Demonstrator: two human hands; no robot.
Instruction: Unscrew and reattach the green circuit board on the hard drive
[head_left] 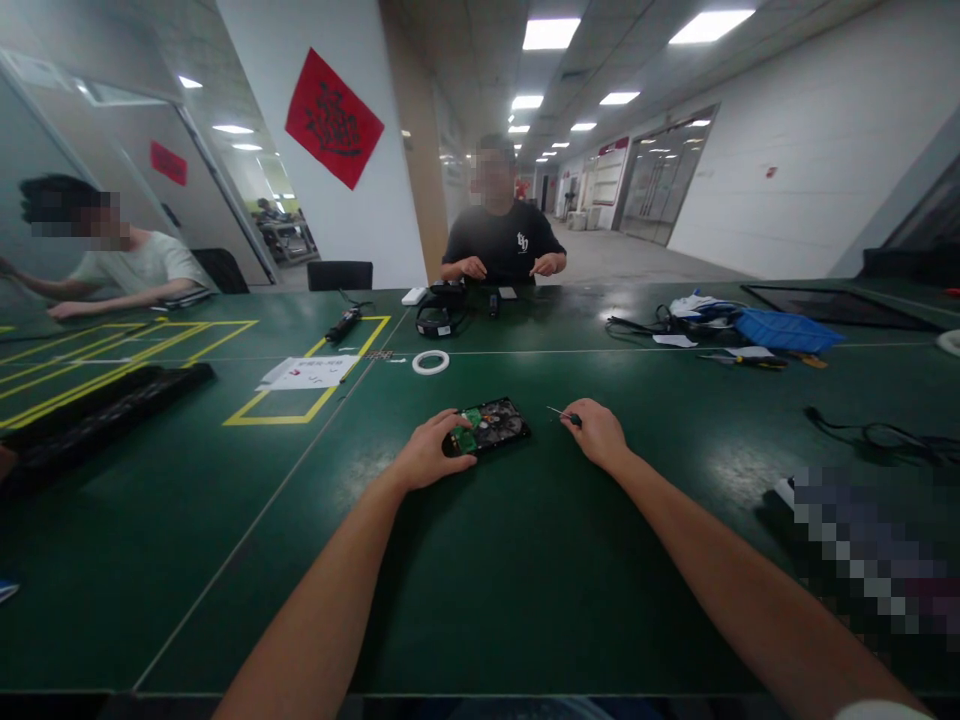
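Note:
A hard drive (501,424) lies on the green table (480,560), its black metal side and green circuit board facing up. My left hand (435,450) grips the drive's left end, thumb along the near edge and fingers over the far edge. To the right of the drive, my right hand (596,430) is closed around the dark handle of a small screwdriver (556,410). The thin metal shaft points left toward the drive, apart from it. Most of the handle is hidden in my fingers.
Beyond the drive lie a white tape roll (430,363) and a paper sheet (311,373). A blue tray (787,328) and cables (892,435) are on the right. A long black part (97,425) lies left. One person (502,240) sits opposite, another (142,262) at far left.

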